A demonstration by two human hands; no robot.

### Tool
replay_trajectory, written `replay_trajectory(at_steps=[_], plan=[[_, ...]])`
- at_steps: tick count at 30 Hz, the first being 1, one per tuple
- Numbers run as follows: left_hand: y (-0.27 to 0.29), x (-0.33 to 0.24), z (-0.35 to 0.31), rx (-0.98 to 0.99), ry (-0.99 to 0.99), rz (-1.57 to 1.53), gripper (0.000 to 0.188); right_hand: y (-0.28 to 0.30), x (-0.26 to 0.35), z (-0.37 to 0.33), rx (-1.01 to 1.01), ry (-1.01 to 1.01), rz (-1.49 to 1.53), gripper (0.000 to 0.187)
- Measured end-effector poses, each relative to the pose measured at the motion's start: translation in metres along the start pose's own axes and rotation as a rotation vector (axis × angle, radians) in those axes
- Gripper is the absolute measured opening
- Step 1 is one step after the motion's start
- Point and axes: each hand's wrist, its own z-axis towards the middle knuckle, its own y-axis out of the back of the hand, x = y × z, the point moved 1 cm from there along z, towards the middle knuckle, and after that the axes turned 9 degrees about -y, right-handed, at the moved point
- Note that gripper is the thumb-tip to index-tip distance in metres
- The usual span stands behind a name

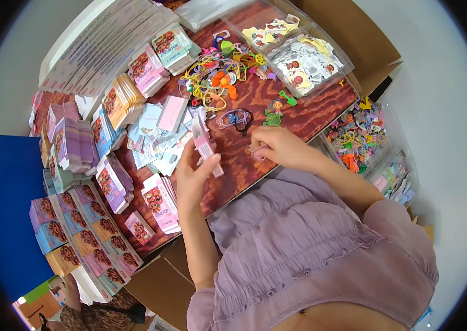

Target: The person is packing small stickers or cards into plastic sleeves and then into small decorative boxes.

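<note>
Left fingers (189, 152) clasp a pink box (204, 144) between them; right fingers (264, 138) pinch a pinkish item (256, 154).

Bright, diffuse light; fisheye-bent edges, black corners.

The pinkish item (257, 154) in the right hand (277, 144) looks indistinct; the lower edge crops a co-worker (83, 318).

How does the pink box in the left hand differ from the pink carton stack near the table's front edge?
The pink box is gripped in the left hand, while the pink carton stack rests on the table. The pink box is single; the pink carton stack has several layers. The pink box turns a narrow side to the camera; the pink carton stack shows a broad illustrated face. Both are pink and white.
</note>
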Motion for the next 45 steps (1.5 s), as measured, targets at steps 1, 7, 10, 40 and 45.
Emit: replay_trajectory(at_steps=[1,7,10,40,45], plan=[[0.004,0.000,-0.010,-0.022,0.043,0.033,0.067,-0.010,-0.003,-0.001,0.006,0.000,-0.001,0.011],[0.005,0.002,-0.062,-0.098,-0.217,0.617,0.078,-0.028,-0.010,0.004,-0.143,-0.049,-0.175,0.024],[0.001,0.004,-0.077,-0.141,-0.232,0.772,0.075,-0.027,-0.013,0.010,-0.192,0.020,-0.197,0.019],[-0.025,0.018,-0.067,-0.198,-0.284,0.912,0.072,-0.028,0.083,0.014,-0.020,0.139,-0.043,0.027],[-0.027,0.018,-0.064,-0.212,-0.342,0.851,0.072,-0.022,0.084,0.012,-0.109,0.247,0.023,0.033]])
